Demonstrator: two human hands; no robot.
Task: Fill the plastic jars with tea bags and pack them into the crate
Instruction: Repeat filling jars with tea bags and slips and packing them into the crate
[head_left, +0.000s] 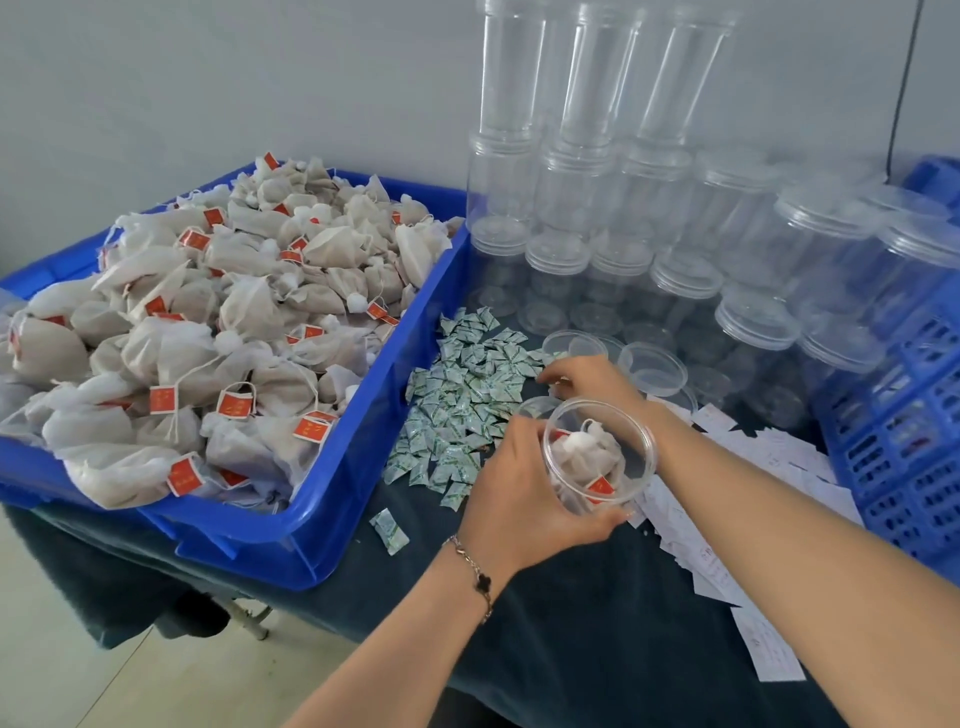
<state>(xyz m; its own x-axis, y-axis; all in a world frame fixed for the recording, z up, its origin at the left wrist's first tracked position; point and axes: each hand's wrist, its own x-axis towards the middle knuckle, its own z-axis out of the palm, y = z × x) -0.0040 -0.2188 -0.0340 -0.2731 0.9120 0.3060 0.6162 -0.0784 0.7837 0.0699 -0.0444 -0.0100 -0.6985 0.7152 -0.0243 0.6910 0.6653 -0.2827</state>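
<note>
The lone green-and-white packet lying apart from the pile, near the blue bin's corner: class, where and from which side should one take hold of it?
Pinch the lone packet across its two long edges, coming straight down from above. It lies flat on the dark cloth, clear of the packet pile, with the blue bin close on its left, so fingers fit best from above or the right.
</note>
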